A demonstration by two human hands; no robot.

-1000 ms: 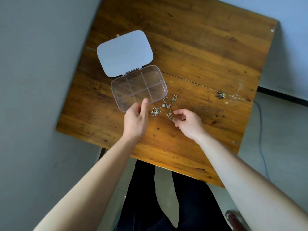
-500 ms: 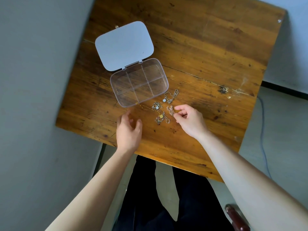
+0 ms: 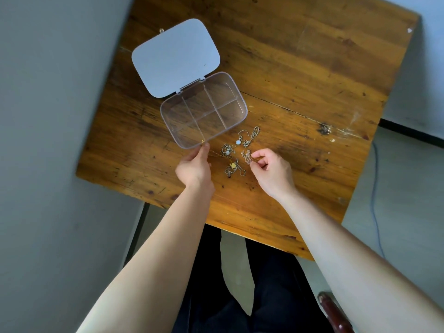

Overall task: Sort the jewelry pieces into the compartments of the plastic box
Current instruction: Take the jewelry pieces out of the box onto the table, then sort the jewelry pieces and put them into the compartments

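Left hand (image 3: 194,167) with fingertips at the near rim of the clear plastic box (image 3: 203,109), pinching a thin gold chain (image 3: 203,141) that lies over that rim. Box lid (image 3: 175,56) lies open flat on the wooden worktop (image 3: 300,75), beyond the box. Right hand (image 3: 272,170) pinches a small tangled chain (image 3: 247,156) between thumb and forefinger. Between the two hands: a yellow-pendant chain (image 3: 233,167) and a pale-bead chain (image 3: 227,150). Just beyond the right hand: a white-pendant necklace (image 3: 248,137).
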